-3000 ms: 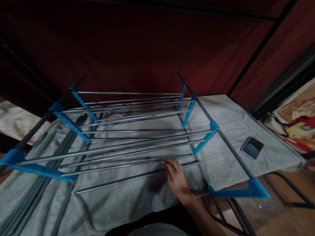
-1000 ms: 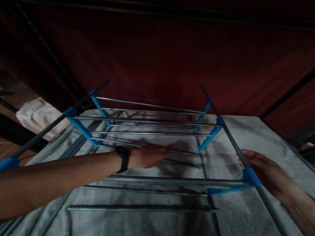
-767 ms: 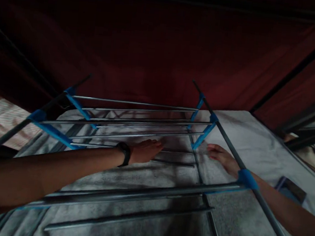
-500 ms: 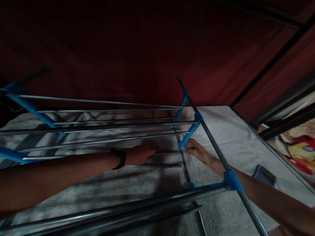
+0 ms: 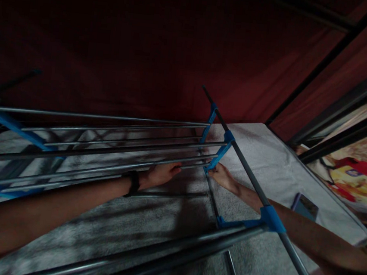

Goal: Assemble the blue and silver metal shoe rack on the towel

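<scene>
A rack of grey metal tubes with blue plastic connectors lies on a pale cloth-covered surface. Between its rows, my left hand (image 5: 162, 173), with a dark band on the wrist, is closed around a thin metal tube (image 5: 193, 166). That tube's far end meets the lower end of a blue connector (image 5: 215, 157). My right hand (image 5: 222, 176) reaches in from the other side of the side pole (image 5: 248, 172) and has its fingers closed on this connector's lower end. Another tube (image 5: 174, 194) lies nearer to me, below my left hand.
In front are thicker tubes (image 5: 146, 255) fixed to a blue corner connector (image 5: 273, 218). A phone (image 5: 306, 206) lies on the pale cloth (image 5: 255, 138) at the right. Dark red fabric (image 5: 177, 67) hangs behind the rack. A red and yellow printed item (image 5: 361, 180) is at far right.
My left hand has lifted the tube up to the connector's lower end. My right hand has moved slightly left and closed on the connector. The view has shifted a little.
</scene>
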The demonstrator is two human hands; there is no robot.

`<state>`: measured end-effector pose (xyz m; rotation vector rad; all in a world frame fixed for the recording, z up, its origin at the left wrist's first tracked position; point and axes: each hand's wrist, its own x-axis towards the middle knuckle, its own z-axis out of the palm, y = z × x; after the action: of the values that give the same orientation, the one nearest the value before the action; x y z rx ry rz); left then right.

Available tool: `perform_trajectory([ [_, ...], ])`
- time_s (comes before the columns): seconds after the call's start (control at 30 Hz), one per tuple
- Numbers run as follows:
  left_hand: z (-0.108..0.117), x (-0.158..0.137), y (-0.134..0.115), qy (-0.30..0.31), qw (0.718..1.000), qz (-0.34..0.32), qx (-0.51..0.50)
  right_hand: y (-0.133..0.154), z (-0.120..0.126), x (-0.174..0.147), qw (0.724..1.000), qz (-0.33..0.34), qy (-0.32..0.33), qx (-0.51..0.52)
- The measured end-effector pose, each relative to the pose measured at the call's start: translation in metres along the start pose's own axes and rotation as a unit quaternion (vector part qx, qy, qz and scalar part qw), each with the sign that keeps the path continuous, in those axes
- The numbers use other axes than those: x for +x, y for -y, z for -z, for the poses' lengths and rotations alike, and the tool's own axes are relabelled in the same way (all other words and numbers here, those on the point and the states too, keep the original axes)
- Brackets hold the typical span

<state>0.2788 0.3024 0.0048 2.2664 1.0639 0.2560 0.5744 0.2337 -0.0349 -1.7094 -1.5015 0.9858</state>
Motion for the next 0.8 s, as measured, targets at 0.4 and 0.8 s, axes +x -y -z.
perform_trajectory([
  [0.4, 0.004, -0.006, -0.009, -0.002, 0.997, -0.009, 0.073, 0.004, 0.001, -0.004, 0.998, 0.041, -0.035, -0.020],
  [0.8, 0.008, -0.007, -0.019, 0.020, 0.996, -0.012, 0.081, 0.027, 0.004, -0.013, 0.999, 0.006, -0.011, -0.042],
])
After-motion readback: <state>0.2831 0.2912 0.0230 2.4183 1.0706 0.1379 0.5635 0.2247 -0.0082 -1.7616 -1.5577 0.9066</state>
